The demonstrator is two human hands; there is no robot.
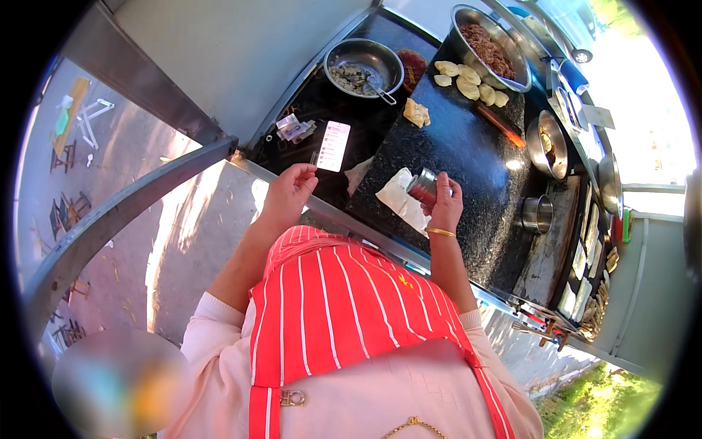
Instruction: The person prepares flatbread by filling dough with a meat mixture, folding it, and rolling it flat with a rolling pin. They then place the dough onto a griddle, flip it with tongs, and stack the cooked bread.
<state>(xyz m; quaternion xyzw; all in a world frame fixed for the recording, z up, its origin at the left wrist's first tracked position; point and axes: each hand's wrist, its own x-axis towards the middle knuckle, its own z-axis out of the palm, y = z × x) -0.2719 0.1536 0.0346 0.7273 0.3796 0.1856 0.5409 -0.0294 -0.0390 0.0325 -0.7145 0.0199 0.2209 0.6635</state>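
Note:
My right hand (445, 200) is closed around a small metal container (423, 186), tilted over the dark speckled worktop. Beneath and left of that container lies a white cloth or sheet (399, 196). My left hand (293, 189) is at the worktop's near edge, its thumb and fingertips close together; whether something thin is between them I cannot tell. Just beyond the left hand lies a smartphone (333, 146) with a lit screen, and folded banknotes (295, 129) rest to its left. A lump of dough (417, 113) sits on the worktop farther off.
A steel bowl of filling with a spoon (364, 68), a basin of brown filling (485, 52), dough pieces (468, 82) and a wooden rolling pin (500, 125) stand farther back. At right are a smaller bowl (548, 145), a steel cup (537, 214) and a griddle with flatbreads (579, 259).

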